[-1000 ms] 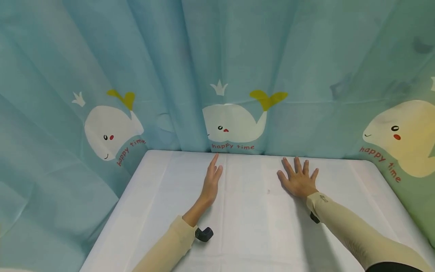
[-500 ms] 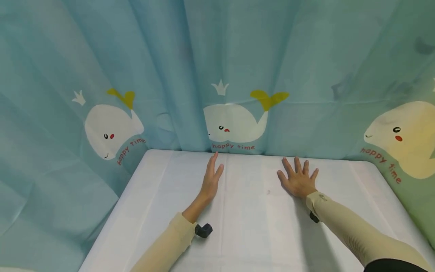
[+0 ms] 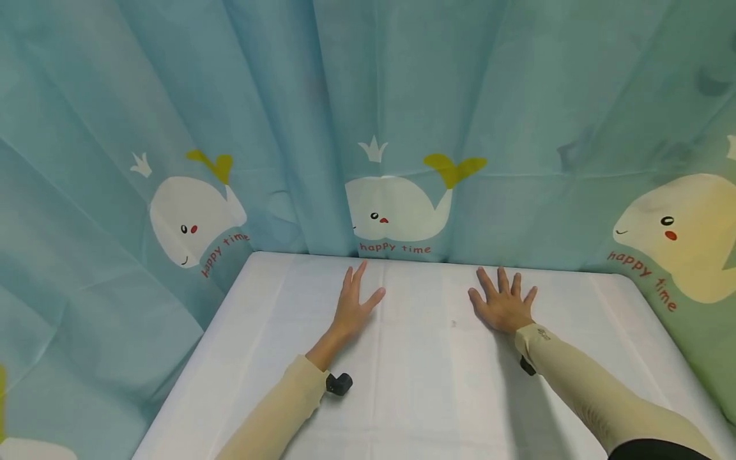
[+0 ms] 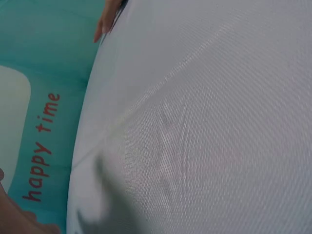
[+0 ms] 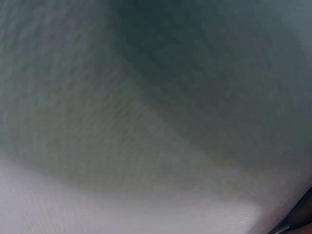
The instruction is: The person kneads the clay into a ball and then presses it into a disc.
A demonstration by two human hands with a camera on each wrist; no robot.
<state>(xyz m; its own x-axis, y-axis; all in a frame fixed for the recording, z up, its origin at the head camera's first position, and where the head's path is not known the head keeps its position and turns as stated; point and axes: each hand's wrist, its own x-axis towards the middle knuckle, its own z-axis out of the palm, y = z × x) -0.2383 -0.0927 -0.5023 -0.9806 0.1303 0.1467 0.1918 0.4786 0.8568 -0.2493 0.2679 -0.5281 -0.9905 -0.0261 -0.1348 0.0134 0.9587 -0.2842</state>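
Note:
My left hand is over the far middle of the white-covered table, fingers straight and thumb spread to the right. It holds nothing, and I cannot tell whether it touches the cloth. Farther right, my right hand lies palm down on the table with fingers fanned out towards the far edge; nothing is in it. In the left wrist view, part of the left hand shows at the lower left and the right hand at the top. The right wrist view shows mostly blurred, shadowed white cloth.
Behind the table hangs a blue-green curtain printed with whales and the words "happy time". It also runs along the left side, and a greener stretch borders the right. Each wrist carries a small black device below a beige sleeve.
The left hand has turned and its fingers and thumb have spread apart, the thumb swinging right. Its wrist has shifted slightly left. My right hand stays almost where it was.

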